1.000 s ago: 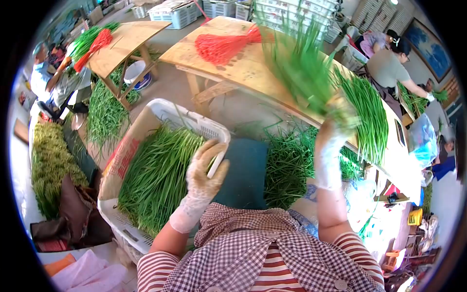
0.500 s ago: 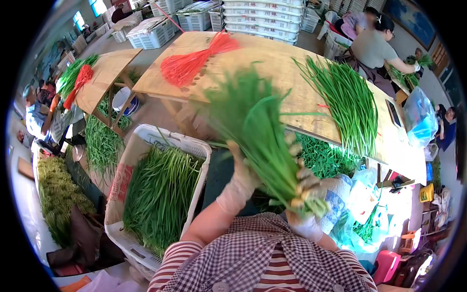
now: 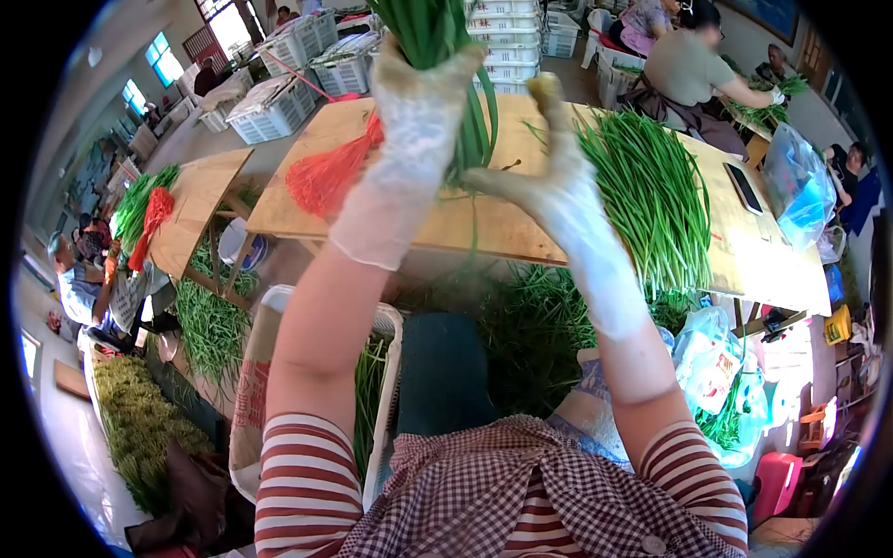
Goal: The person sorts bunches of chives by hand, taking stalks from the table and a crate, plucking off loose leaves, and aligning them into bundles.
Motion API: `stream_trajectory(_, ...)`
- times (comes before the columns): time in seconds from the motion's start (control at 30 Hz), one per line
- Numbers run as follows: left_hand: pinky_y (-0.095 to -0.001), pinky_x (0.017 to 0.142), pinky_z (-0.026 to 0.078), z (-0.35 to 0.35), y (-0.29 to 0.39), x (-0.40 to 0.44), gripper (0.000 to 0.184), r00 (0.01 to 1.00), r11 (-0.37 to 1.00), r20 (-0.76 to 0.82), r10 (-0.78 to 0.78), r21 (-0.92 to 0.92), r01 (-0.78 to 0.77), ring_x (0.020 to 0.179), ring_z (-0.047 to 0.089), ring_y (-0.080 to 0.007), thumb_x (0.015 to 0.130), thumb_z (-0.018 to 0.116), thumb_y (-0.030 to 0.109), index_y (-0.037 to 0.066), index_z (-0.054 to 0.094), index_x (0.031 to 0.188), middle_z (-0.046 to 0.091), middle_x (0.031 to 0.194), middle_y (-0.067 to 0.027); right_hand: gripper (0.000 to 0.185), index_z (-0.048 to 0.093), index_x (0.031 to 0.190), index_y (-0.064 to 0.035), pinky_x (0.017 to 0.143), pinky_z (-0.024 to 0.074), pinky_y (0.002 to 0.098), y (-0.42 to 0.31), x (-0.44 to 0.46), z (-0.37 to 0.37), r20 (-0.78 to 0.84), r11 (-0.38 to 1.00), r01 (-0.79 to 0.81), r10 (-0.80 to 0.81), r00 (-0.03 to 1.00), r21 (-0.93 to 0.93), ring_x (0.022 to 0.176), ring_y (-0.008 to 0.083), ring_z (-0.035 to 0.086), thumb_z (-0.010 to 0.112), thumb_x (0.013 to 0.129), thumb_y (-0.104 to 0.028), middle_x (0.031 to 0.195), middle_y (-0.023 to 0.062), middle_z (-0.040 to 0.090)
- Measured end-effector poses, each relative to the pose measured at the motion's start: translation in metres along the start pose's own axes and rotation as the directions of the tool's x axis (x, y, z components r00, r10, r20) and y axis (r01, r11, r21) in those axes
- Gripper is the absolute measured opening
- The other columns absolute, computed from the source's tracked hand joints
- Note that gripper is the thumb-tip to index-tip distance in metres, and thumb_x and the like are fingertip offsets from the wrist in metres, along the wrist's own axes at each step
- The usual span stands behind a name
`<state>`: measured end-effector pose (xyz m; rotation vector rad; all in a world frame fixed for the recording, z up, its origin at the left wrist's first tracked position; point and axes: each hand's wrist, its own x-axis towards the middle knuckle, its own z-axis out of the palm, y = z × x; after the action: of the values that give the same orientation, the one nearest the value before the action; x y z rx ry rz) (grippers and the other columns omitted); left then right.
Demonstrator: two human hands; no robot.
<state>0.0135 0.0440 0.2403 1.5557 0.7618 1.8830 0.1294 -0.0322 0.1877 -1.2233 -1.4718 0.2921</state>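
My left hand [image 3: 419,93], in a pale glove, is raised over the far part of the wooden table [image 3: 316,219] with its fingers closed round a bunch of garlic chives [image 3: 423,33]. Some long green leaves droop past the hand toward the tabletop, and the top of the bunch runs out of view. My right hand [image 3: 549,172], also gloved, is spread beside it, thumb and fingers apart, with nothing in it. To its right lies a large pile of garlic chives [image 3: 646,200]. Behind my left wrist sits a bundle of red ties [image 3: 330,172], partly covered.
A black phone [image 3: 743,188] and a blue plastic bag [image 3: 798,186] are at the table's right end. A white crate [image 3: 246,409] holding greens stands at my left, partly behind my arm. Loose greens [image 3: 539,325] lie under the table. Two people work at the back right.
Both hands have moved up and away from my body, over the table, with the chives. My right hand has come off the bunch and opened; my left hand keeps hold.
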Motion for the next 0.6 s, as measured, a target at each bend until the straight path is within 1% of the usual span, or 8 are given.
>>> stream_trajectory(0.07, -0.0288, 0.078, 0.050, 0.008, -0.042, -0.003, 0.041, 0.989, 0.989, -0.032, -0.146, -0.013, 0.145, 0.076, 0.063, -0.0164, 0.067, 0.082, 0.014, -0.001, 0.062, 0.099, 0.068, 0.086, -0.0072, 0.111, 0.020, 0.147, -0.0001, 0.114, 0.0230, 0.0396, 0.032, 0.031, 0.044, 0.062, 0.992, -0.085, 0.091, 0.994, -0.090, 0.133, 0.0319, 0.038, 0.085, 0.062, -0.031, 0.145, 0.0192, 0.037)
stream_trajectory(0.17, -0.0291, 0.082, 0.049, 0.015, -0.065, -0.003, 0.063, 0.956, 0.945, 0.044, -0.290, -0.142, 0.294, 0.090, 0.062, -0.0178, 0.063, 0.085, 0.017, -0.003, 0.056, 0.115, 0.067, 0.103, -0.0111, 0.100, 0.027, 0.144, -0.0011, 0.108, 0.0327, 0.0365, 0.096, 0.068, 0.108, 0.083, 0.982, -0.120, 0.108, 0.991, 0.149, 0.125, 0.0287, 0.048, 0.083, 0.065, -0.029, 0.133, 0.0156, 0.052)
stream_trajectory(0.3, -0.0303, 0.089, 0.048, 0.000, -0.055, 0.019, 0.078, 0.941, 0.957, 0.250, -0.229, -0.122, 0.265, 0.096, 0.062, -0.0205, 0.061, 0.087, 0.019, -0.004, 0.049, 0.125, 0.063, 0.111, -0.0135, 0.076, 0.045, 0.133, -0.0038, 0.093, 0.0469, 0.0316, 0.070, 0.071, 0.096, 0.006, 0.901, -0.121, 0.130, 0.992, 0.416, 0.107, 0.0229, 0.063, 0.079, 0.068, -0.024, 0.112, 0.0120, 0.067)
stream_trajectory(0.33, -0.0308, 0.091, 0.047, -0.008, -0.053, 0.022, 0.079, 0.943, 0.970, 0.303, -0.140, -0.149, 0.192, 0.097, 0.062, -0.0210, 0.061, 0.087, 0.020, -0.004, 0.049, 0.126, 0.063, 0.111, -0.0139, 0.053, 0.059, 0.119, -0.0039, 0.080, 0.0517, 0.0307, 0.059, 0.071, 0.082, 0.025, 0.936, -0.171, 0.172, 0.985, 0.307, 0.093, 0.0160, 0.065, 0.077, 0.071, -0.018, 0.101, 0.0079, 0.069)
stream_trajectory(0.4, -0.0327, 0.094, 0.047, -0.026, -0.064, 0.035, 0.080, 0.908, 0.977, 0.419, 0.003, -0.196, 0.087, 0.102, 0.062, -0.0217, 0.060, 0.088, 0.018, -0.003, 0.049, 0.126, 0.063, 0.115, -0.0139, 0.047, 0.062, 0.112, -0.0030, 0.080, 0.0518, 0.0304, 0.065, 0.079, 0.071, 0.106, 0.959, -0.157, 0.135, 0.985, 0.235, 0.091, 0.0175, 0.066, 0.076, 0.070, -0.016, 0.096, 0.0072, 0.070)
stream_trajectory(0.43, -0.0328, 0.094, 0.047, -0.029, -0.074, 0.034, 0.079, 0.880, 0.968, 0.464, -0.101, -0.159, 0.195, 0.102, 0.062, -0.0213, 0.059, 0.089, 0.016, -0.002, 0.050, 0.126, 0.063, 0.115, -0.0131, 0.044, 0.063, 0.109, -0.0026, 0.080, 0.0518, 0.0302, 0.069, 0.081, 0.070, 0.149, 0.969, -0.151, 0.123, 0.981, 0.197, 0.090, 0.0182, 0.067, 0.076, 0.069, -0.015, 0.093, 0.0069, 0.071)
stream_trajectory(0.5, -0.0331, 0.094, 0.047, -0.035, -0.093, 0.027, 0.079, 0.781, 0.910, 0.539, -0.314, -0.065, 0.410, 0.103, 0.061, -0.0205, 0.059, 0.089, 0.013, 0.000, 0.050, 0.126, 0.062, 0.117, -0.0115, 0.068, 0.052, 0.123, -0.0026, 0.082, 0.0519, 0.0320, 0.095, 0.082, 0.091, 0.121, 0.997, -0.047, 0.039, 0.992, 0.058, 0.093, 0.0216, 0.066, 0.081, 0.065, -0.022, 0.100, 0.0105, 0.069)
stream_trajectory(0.6, -0.0327, 0.093, 0.047, -0.027, -0.101, 0.029, 0.077, 0.818, 0.921, 0.474, -0.327, -0.033, 0.387, 0.104, 0.059, -0.0195, 0.058, 0.089, 0.012, 0.004, 0.052, 0.125, 0.062, 0.116, -0.0082, 0.092, 0.037, 0.139, -0.0033, 0.084, 0.0526, 0.0344, 0.099, 0.087, 0.108, 0.062, 0.988, 0.151, -0.152, 0.986, 0.028, 0.098, 0.0235, 0.065, 0.083, 0.063, -0.027, 0.110, 0.0130, 0.067)
